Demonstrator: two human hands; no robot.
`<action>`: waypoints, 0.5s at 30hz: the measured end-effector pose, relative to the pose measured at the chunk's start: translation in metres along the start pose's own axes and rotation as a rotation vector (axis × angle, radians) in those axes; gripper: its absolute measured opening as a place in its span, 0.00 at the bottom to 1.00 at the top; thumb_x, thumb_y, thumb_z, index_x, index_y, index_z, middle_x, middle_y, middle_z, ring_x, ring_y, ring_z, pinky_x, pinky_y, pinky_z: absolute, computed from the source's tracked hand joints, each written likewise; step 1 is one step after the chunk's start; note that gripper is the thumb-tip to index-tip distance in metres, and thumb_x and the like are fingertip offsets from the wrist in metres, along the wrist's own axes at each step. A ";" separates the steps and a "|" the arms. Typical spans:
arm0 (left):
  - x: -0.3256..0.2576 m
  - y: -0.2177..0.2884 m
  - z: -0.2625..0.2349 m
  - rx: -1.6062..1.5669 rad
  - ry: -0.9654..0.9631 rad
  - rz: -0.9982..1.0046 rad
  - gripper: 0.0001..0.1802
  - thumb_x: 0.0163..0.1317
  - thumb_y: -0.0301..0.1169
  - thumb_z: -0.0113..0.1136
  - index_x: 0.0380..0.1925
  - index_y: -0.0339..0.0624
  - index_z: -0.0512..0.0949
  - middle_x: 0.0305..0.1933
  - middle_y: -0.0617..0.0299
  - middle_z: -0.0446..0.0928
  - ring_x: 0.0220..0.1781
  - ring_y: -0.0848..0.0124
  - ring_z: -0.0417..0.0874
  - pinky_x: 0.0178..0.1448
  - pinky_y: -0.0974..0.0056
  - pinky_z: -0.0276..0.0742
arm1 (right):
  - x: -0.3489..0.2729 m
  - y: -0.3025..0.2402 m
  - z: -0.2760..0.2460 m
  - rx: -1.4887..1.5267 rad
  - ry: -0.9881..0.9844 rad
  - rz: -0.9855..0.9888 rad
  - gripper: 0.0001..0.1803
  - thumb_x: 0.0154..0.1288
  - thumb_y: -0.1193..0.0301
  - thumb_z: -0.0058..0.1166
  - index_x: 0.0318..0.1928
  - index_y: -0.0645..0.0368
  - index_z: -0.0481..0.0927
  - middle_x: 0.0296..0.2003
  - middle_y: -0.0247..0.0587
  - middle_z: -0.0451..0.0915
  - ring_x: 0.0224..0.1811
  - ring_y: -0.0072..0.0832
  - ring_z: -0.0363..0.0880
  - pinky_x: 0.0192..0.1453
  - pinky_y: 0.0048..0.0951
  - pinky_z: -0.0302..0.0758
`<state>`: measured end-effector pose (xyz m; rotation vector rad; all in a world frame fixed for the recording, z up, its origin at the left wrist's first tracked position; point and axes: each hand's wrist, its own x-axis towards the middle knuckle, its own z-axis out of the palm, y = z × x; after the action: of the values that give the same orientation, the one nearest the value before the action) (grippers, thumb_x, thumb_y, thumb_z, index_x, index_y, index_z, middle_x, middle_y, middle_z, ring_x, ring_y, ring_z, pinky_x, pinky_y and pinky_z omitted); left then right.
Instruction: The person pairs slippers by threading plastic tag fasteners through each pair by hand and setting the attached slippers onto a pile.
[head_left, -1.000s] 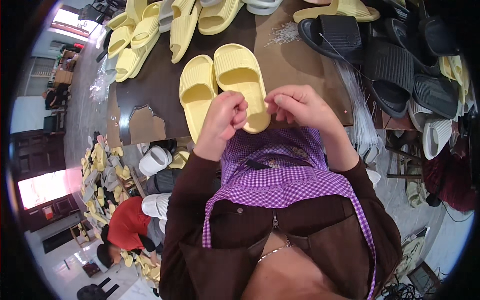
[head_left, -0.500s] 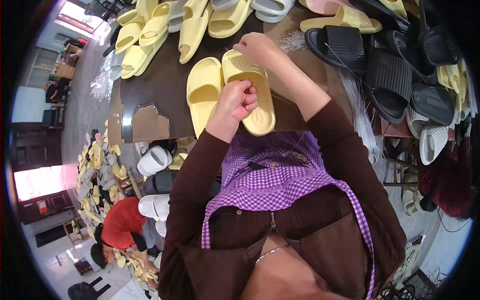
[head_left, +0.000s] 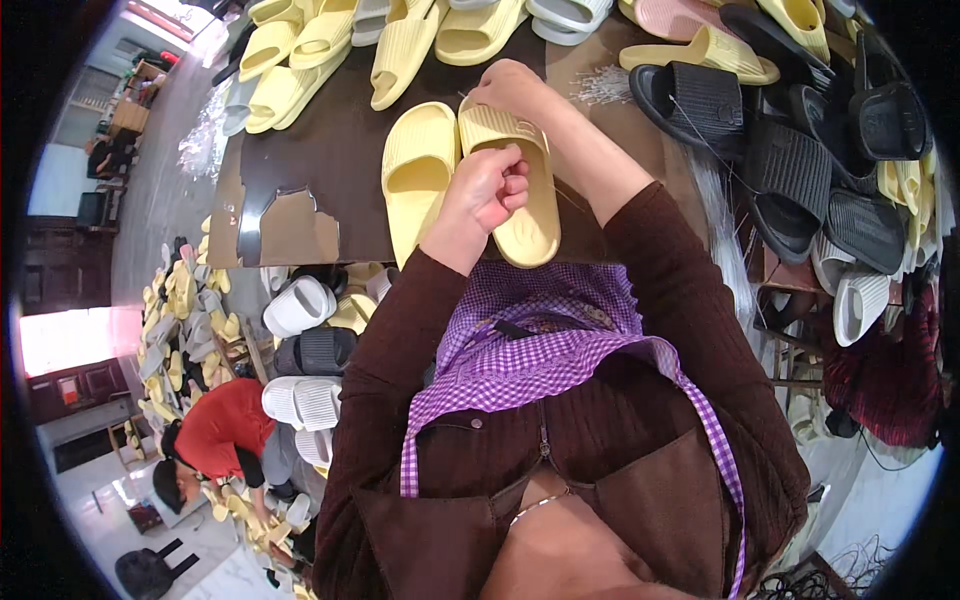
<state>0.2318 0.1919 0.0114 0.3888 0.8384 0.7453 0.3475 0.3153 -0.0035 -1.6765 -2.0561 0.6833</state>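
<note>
A pair of yellow ribbed slide slippers lies side by side on the dark brown tabletop in front of me. My left hand (head_left: 490, 195) is closed in a pinch over the foot opening of the right-hand slipper (head_left: 530, 220); what its fingers hold, if anything, is too small to tell. At that slipper's toe end, my right hand (head_left: 510, 88) bends down with its fingertips together, and any thin thing in them is hidden. The left-hand slipper (head_left: 415, 190) touches its mate, and neither hand is on it.
Yellow and grey slippers (head_left: 400, 60) line the table's far side. Black slippers (head_left: 785, 180) are heaped at the right, near a hanging bundle of clear plastic strands (head_left: 715, 220). Short strands (head_left: 605, 87) lie on the table (head_left: 340, 170). A person in red (head_left: 225, 430) bends over piled slippers at lower left.
The view has shifted slightly, so the table things sit a little further right. Both hands keep nearly the same places at the slipper; the left has turned slightly.
</note>
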 end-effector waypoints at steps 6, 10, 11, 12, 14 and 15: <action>0.000 0.001 0.003 0.072 -0.011 0.024 0.04 0.65 0.26 0.43 0.33 0.38 0.68 0.29 0.58 0.70 0.16 0.79 0.56 0.16 0.74 0.51 | -0.008 -0.024 0.000 -0.106 -0.013 0.067 0.18 0.49 0.57 0.56 0.34 0.58 0.84 0.33 0.50 0.82 0.38 0.41 0.81 0.45 0.38 0.75; 0.005 -0.004 0.005 0.025 0.046 0.038 0.04 0.62 0.24 0.46 0.30 0.36 0.71 0.27 0.56 0.73 0.15 0.79 0.60 0.15 0.73 0.52 | -0.004 -0.021 0.002 -0.070 -0.028 0.060 0.17 0.50 0.57 0.55 0.34 0.56 0.84 0.34 0.48 0.82 0.39 0.40 0.81 0.47 0.38 0.75; 0.005 -0.006 0.002 0.023 0.047 0.039 0.04 0.62 0.24 0.46 0.30 0.36 0.71 0.27 0.56 0.73 0.15 0.79 0.60 0.15 0.73 0.52 | -0.004 -0.021 0.003 -0.039 -0.005 0.068 0.17 0.50 0.58 0.54 0.34 0.56 0.84 0.34 0.47 0.82 0.39 0.40 0.81 0.47 0.38 0.74; 0.005 -0.007 0.000 0.008 0.025 0.051 0.04 0.62 0.24 0.46 0.31 0.36 0.71 0.26 0.56 0.73 0.15 0.78 0.61 0.15 0.72 0.53 | -0.005 -0.020 0.003 -0.009 0.018 0.075 0.17 0.51 0.58 0.54 0.34 0.56 0.84 0.34 0.46 0.82 0.39 0.40 0.81 0.47 0.38 0.74; 0.004 -0.008 -0.006 -0.022 -0.020 0.079 0.04 0.62 0.23 0.46 0.32 0.36 0.71 0.25 0.57 0.73 0.15 0.78 0.63 0.15 0.72 0.55 | -0.007 -0.020 0.004 0.006 0.040 0.055 0.16 0.51 0.60 0.53 0.35 0.56 0.84 0.35 0.46 0.82 0.41 0.41 0.80 0.48 0.40 0.71; 0.001 -0.010 -0.010 -0.025 -0.019 0.082 0.04 0.62 0.23 0.46 0.32 0.36 0.71 0.25 0.57 0.73 0.15 0.78 0.63 0.15 0.72 0.55 | -0.008 -0.021 0.005 0.023 0.064 0.035 0.15 0.52 0.62 0.52 0.35 0.57 0.83 0.36 0.45 0.81 0.42 0.42 0.79 0.48 0.41 0.69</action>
<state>0.2290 0.1858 -0.0013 0.4091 0.7985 0.8265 0.3301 0.3031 0.0050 -1.7030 -1.9715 0.6535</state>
